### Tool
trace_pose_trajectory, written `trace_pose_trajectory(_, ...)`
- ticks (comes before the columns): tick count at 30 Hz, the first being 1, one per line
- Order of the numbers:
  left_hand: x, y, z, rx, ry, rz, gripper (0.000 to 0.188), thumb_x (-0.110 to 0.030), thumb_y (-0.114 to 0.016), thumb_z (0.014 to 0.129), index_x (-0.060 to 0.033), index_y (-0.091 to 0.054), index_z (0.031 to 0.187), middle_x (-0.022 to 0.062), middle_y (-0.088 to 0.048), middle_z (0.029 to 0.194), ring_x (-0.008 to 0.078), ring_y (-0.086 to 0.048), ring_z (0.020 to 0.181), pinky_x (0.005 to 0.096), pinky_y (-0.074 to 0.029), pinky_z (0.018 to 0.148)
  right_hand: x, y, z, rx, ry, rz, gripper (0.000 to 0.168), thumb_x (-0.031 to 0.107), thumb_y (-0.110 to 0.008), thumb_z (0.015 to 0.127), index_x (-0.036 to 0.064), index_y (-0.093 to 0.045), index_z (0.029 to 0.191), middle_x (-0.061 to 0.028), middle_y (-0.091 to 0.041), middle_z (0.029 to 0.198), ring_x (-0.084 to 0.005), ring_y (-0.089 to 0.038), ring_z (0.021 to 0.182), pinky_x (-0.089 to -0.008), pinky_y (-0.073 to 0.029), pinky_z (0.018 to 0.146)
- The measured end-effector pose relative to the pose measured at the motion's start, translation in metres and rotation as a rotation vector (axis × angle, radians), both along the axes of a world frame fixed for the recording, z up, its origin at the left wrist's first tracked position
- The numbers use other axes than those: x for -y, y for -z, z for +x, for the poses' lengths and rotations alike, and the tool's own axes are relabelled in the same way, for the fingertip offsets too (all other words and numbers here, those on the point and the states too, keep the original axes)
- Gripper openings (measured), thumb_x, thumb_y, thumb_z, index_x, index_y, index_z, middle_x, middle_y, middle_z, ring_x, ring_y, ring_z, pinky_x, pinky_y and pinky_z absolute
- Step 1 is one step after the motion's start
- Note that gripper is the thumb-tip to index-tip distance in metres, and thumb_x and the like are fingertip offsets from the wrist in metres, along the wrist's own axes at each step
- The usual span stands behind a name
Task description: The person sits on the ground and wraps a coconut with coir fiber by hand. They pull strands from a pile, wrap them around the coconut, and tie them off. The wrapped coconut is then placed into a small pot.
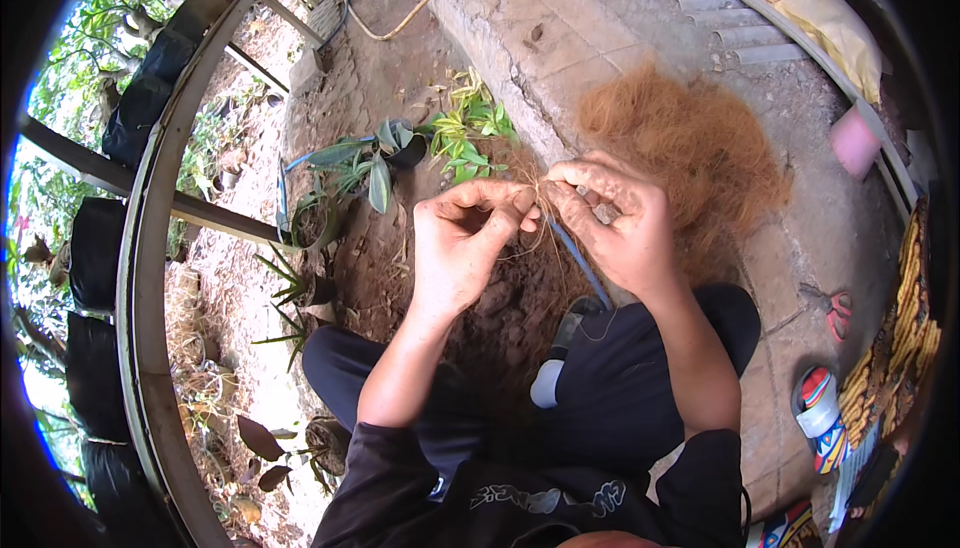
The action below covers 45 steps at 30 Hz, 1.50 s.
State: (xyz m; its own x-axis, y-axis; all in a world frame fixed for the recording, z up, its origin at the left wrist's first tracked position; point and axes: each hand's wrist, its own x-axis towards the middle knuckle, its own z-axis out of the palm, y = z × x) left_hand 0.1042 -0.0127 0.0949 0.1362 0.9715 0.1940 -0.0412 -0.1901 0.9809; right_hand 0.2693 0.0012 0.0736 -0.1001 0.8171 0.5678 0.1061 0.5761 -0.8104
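Note:
Thin brown fibre strands, likely coir, are pinched between my two hands at the centre of the view. My left hand grips them between thumb and fingers. Close against it, my right hand pinches the same strands from the other side; their fingertips nearly touch. Several loose strand ends hang below the fingers towards my right knee. Just beyond my right hand, a large loose heap of orange-brown fibre lies on the paved ledge.
Red-handled scissors lie on the paving at right, near another person's patterned sock. A blue pipe runs below my hands. Potted plants stand ahead. A rail with black plant bags curves along the left; a pink pot is at right.

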Motion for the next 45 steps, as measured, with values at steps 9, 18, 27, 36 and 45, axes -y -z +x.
trace_pose_trajectory(9,0.0,0.002,0.003,0.074,-0.069,0.017,0.012,-0.001,-0.059,0.083,0.0073,-0.063,0.091,0.0094,-0.064,0.083,0.0134,-0.06,0.074,0.025,-0.048,0.072,0.002,0.002,0.002,-0.311,-0.157,-0.316,0.019,-0.002,-0.061,0.082,-0.003,-0.062,0.1,-0.0063,-0.062,0.088,-0.0069,-0.056,0.069,-0.0191,-0.044,0.056)
trace_pose_trajectory(18,-0.003,0.004,0.001,-0.237,-0.169,0.271,0.011,0.001,-0.064,0.073,0.0025,-0.066,0.084,0.0082,-0.066,0.082,0.0135,-0.06,0.08,0.0268,-0.047,0.076,0.002,0.001,-0.002,-0.113,-0.026,-0.088,0.017,-0.003,-0.066,0.076,0.0,-0.066,0.092,-0.0051,-0.063,0.082,-0.0059,-0.055,0.066,-0.0195,-0.043,0.055)
trace_pose_trajectory(27,-0.003,-0.001,-0.014,-0.279,-0.077,0.064,0.013,-0.007,-0.061,0.08,0.004,-0.066,0.086,0.0065,-0.065,0.077,0.0102,-0.058,0.073,0.0244,-0.046,0.072,-0.001,0.008,-0.004,-0.29,-0.217,-0.388,0.019,0.0,-0.061,0.082,-0.001,-0.061,0.101,-0.0044,-0.063,0.091,-0.0067,-0.058,0.075,-0.0179,-0.046,0.055)
trace_pose_trajectory(36,-0.002,0.017,-0.026,-0.108,-0.122,-0.061,0.015,-0.003,-0.061,0.078,0.0068,-0.065,0.089,0.0063,-0.066,0.078,0.0085,-0.059,0.072,0.0238,-0.048,0.07,-0.003,0.018,-0.029,-0.081,-0.13,-0.191,0.015,0.001,-0.059,0.083,0.001,-0.063,0.098,-0.0057,-0.062,0.086,-0.0083,-0.059,0.076,-0.0188,-0.046,0.058)
trace_pose_trajectory(45,0.007,0.023,-0.049,-0.764,-0.324,0.551,0.015,-0.003,-0.065,0.064,-0.0003,-0.064,0.078,0.0116,-0.065,0.08,0.0257,-0.064,0.076,0.0294,-0.048,0.073,-0.004,0.023,-0.049,-0.048,-0.271,-0.54,0.013,0.009,-0.055,0.088,-0.001,-0.058,0.094,-0.0026,-0.055,0.077,-0.007,-0.049,0.066,-0.0216,-0.041,0.055)
